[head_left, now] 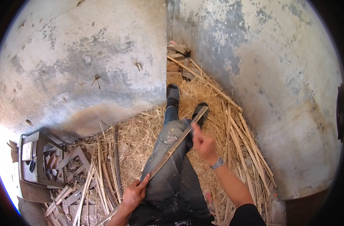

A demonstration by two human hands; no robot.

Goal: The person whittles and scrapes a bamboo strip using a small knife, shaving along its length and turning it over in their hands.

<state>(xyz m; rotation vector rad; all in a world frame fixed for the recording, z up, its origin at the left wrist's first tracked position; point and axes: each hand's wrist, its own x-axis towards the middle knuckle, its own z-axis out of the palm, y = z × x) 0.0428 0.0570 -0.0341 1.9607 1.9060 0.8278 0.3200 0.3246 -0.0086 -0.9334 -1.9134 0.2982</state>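
Observation:
A long bamboo strip [171, 150] with a node near its middle lies slantwise across my lap, its far end above my sandalled foot. My left hand [134, 194] grips its near part, with the thumb and forefinger along it at my thigh. The strip appears to run on beneath that hand toward the lower left. Beside the strip's far half is my right hand [204, 145], its fingers curled and the fingertips blurred. Whatever it may hold cannot be made out. A watch [217, 163] is on my right wrist.
Bamboo strips [241, 145] lie along the right wall, more poles [100, 169] at the left. Shavings [132, 135] cover the floor. A wooden frame [38, 160] with scrap pieces stands at the left. Bricks [177, 51] are piled behind the projecting wall [115, 56].

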